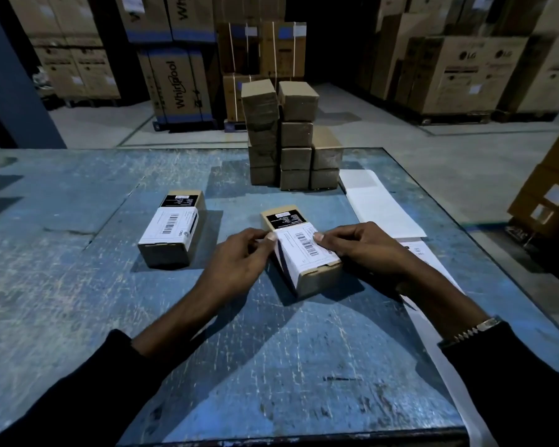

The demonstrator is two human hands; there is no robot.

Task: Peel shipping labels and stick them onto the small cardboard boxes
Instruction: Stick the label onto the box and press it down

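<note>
Box in hand: a small brown cardboard box point(304, 250) lies on its long side near the middle of the scratched blue tabletop point(78, 285), turned a little askew, with a black printed panel at its far end.
Label: a white shipping label with a barcode point(305, 245) lies across the box's top face and folds down over its left side.
Left hand point(239, 256): rests at the box's left edge; its fingers point(270, 237) are curled, with a fingertip pressed on the label's far left corner. Whether it pinches the label or only presses it I cannot tell.
Right hand point(359, 245): laid over the box's right side, fingers curled round that edge, thumb tip pressed on the label's far right part.
Wrist: a metal link bracelet point(471, 330) sits at the right wrist, above a dark sleeve.
Finished box: a second small cardboard box already bearing a white barcode label point(171, 230) lies to the left, well apart from the hands.
Unlabelled stock: a stack of plain brown cardboard boxes point(291, 140) stands at the tabletop's far side in three columns.
Sheets: white backing sheets point(381, 204) lie to the right of the stack, running down under the right forearm.
Background: large appliance cartons point(459, 69) stand on the warehouse floor.
</note>
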